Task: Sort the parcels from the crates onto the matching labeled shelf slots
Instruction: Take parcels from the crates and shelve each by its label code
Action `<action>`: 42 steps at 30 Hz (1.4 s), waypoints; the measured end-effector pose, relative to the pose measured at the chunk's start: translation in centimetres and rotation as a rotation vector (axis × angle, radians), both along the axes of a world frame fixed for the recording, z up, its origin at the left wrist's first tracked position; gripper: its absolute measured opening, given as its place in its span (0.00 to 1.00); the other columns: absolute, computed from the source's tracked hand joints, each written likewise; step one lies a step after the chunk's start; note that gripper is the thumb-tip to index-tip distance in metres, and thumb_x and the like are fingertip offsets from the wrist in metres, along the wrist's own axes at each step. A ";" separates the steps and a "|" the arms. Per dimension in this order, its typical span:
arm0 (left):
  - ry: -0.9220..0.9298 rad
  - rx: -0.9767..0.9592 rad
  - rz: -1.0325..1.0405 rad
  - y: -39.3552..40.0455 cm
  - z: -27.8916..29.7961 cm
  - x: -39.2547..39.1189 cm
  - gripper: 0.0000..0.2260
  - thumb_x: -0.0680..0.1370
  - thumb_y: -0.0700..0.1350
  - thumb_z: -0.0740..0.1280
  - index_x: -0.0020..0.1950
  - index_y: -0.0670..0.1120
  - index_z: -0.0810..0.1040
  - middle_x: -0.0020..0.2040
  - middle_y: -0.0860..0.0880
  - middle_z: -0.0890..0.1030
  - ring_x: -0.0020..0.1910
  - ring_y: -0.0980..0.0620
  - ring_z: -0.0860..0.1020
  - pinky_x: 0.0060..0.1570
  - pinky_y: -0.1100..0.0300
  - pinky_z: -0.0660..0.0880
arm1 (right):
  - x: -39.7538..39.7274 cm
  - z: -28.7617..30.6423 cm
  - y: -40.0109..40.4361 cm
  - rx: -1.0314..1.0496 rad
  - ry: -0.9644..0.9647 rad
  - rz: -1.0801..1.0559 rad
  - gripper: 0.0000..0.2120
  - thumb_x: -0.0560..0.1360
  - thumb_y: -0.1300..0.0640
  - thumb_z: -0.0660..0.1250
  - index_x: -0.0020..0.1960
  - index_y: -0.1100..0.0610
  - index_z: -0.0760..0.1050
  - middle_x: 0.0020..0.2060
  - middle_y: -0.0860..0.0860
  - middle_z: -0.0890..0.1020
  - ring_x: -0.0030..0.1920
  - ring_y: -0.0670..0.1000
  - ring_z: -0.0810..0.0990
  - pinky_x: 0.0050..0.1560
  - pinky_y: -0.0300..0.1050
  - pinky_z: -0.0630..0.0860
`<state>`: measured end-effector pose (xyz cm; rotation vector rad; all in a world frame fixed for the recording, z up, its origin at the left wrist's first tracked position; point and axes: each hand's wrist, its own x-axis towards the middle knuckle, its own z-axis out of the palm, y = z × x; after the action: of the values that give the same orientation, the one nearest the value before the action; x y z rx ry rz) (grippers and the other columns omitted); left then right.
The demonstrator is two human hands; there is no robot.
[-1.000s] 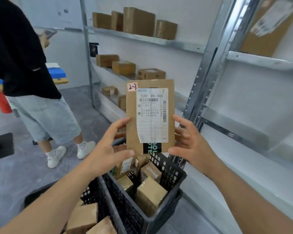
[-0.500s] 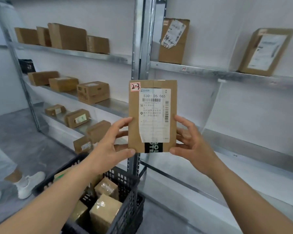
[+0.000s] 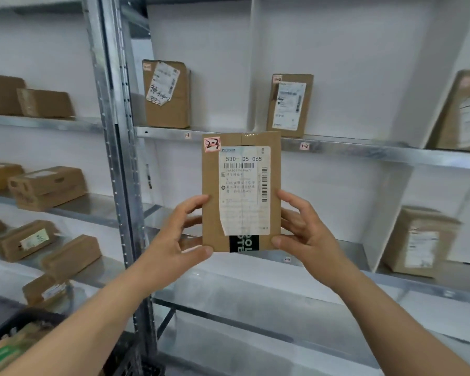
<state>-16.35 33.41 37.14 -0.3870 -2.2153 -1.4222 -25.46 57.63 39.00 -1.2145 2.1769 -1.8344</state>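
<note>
I hold a flat brown cardboard parcel upright in front of the shelves. It carries a white shipping label and a small red-edged tag reading 2-3 at its top left corner. My left hand grips its lower left edge, thumb in front. My right hand grips its lower right edge the same way. Behind it, the upper shelf rail shows slot tags 1-1 and 1-2. A tag on the lower shelf rail is too small to read surely.
Parcels stand in the upper slots and at far right. Another parcel sits in the lower right slot. The left bay holds several boxes. A black crate with parcels is at the bottom left beside the metal upright.
The view has swung right and up, from the crates and a standing person to the shelf bays. Both hands keep the same grip and the parcel stays centred.
</note>
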 end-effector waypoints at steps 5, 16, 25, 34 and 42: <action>0.025 0.030 -0.061 5.5 0.6 -4.3 0.32 0.67 0.49 0.71 0.65 0.70 0.63 0.67 0.64 0.67 0.67 0.59 0.68 0.57 0.55 0.76 | -3.0 0.8 5.7 -0.032 0.036 -0.039 0.36 0.74 0.72 0.66 0.64 0.32 0.66 0.65 0.46 0.75 0.66 0.45 0.73 0.63 0.52 0.74; 0.077 -0.022 -0.158 14.2 2.0 -12.0 0.35 0.73 0.34 0.70 0.64 0.69 0.62 0.65 0.69 0.66 0.66 0.63 0.68 0.54 0.68 0.74 | -7.4 1.6 15.1 -0.069 0.074 -0.147 0.33 0.75 0.71 0.65 0.67 0.40 0.63 0.65 0.46 0.75 0.66 0.44 0.73 0.59 0.43 0.76; 0.095 -0.062 -0.295 19.0 3.6 -18.8 0.34 0.73 0.38 0.71 0.63 0.72 0.61 0.66 0.66 0.66 0.68 0.59 0.68 0.61 0.57 0.75 | -9.7 2.6 20.1 -0.082 0.091 -0.347 0.33 0.74 0.71 0.65 0.66 0.39 0.63 0.64 0.45 0.75 0.65 0.44 0.73 0.58 0.40 0.76; 0.106 -0.059 -0.466 23.2 4.8 -24.7 0.36 0.73 0.36 0.71 0.60 0.76 0.61 0.64 0.70 0.66 0.67 0.62 0.68 0.61 0.56 0.75 | -11.4 3.4 23.8 -0.055 0.110 -0.549 0.35 0.75 0.68 0.66 0.62 0.28 0.64 0.64 0.45 0.75 0.66 0.47 0.73 0.62 0.57 0.75; 0.108 -0.046 -0.594 26.0 3.5 -27.0 0.40 0.73 0.31 0.70 0.58 0.78 0.62 0.61 0.74 0.66 0.64 0.65 0.68 0.59 0.59 0.75 | -10.9 1.8 25.7 -0.075 0.118 -0.655 0.34 0.74 0.70 0.66 0.65 0.35 0.64 0.64 0.47 0.75 0.65 0.47 0.74 0.62 0.55 0.75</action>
<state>-43.34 59.41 40.63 -1.1849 -2.1381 -1.5797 -36.32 83.35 40.83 -0.6619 2.8382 -2.1013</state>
